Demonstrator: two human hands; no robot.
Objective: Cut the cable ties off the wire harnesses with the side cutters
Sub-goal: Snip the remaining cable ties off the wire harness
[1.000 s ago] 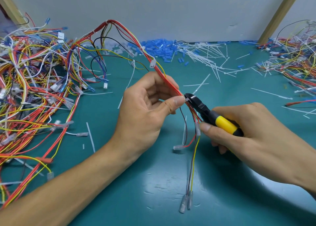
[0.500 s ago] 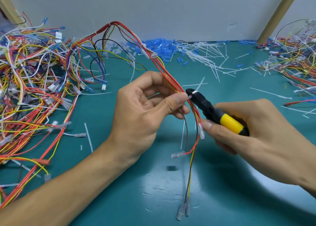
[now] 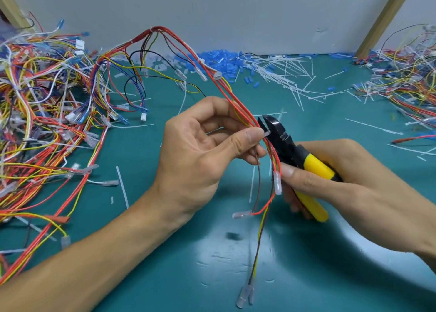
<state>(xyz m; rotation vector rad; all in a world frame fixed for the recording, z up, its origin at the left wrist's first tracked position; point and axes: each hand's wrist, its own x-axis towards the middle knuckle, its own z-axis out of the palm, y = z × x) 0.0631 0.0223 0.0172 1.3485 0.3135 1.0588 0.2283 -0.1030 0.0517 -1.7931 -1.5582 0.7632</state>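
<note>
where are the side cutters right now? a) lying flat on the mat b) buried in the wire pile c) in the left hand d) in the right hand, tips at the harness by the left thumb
D: the right hand grips the yellow-handled side cutters, whose black tips sit at the wire harness beside the left hand thumb.

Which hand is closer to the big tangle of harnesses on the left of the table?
Left. The left hand, holding a wire harness, sits just right of the tangle; the right hand, gripping the side cutters, is farther right.
</note>
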